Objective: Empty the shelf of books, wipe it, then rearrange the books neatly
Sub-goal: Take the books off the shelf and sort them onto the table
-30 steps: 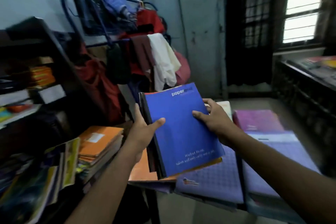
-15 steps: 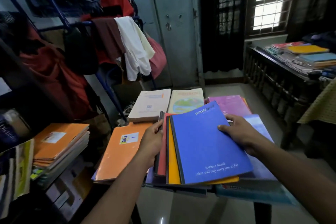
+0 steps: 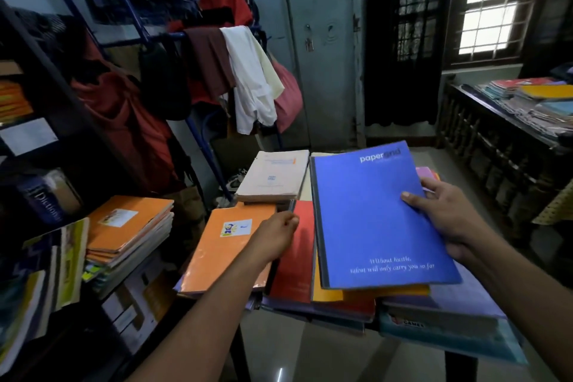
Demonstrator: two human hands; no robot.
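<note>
My right hand [image 3: 446, 220] grips the right edge of a blue notebook [image 3: 375, 220], thumb on its cover, holding it over a pile with a yellow book [image 3: 328, 291] and a red book [image 3: 294, 257] beneath. My left hand [image 3: 276, 236] rests at the left edge of the red book, fingers curled, beside an orange notebook [image 3: 223, 245]. A cream book [image 3: 273, 177] lies behind. The dark shelf [image 3: 62, 121] stands at the left with an orange stack [image 3: 130, 226] and leaning books [image 3: 46, 263] on it.
A clothes rack [image 3: 198, 49] hung with garments stands behind the books. A dark side table [image 3: 502, 139] at the right carries more stacked books [image 3: 536, 99]. Purple books [image 3: 465, 295] lie under the pile at the right. Tiled floor [image 3: 325, 360] shows below.
The blue notebook has shifted right and forward, away from the red book. My left hand has let go of the pile's spine edge and now sits at the red book. The view tilted right.
</note>
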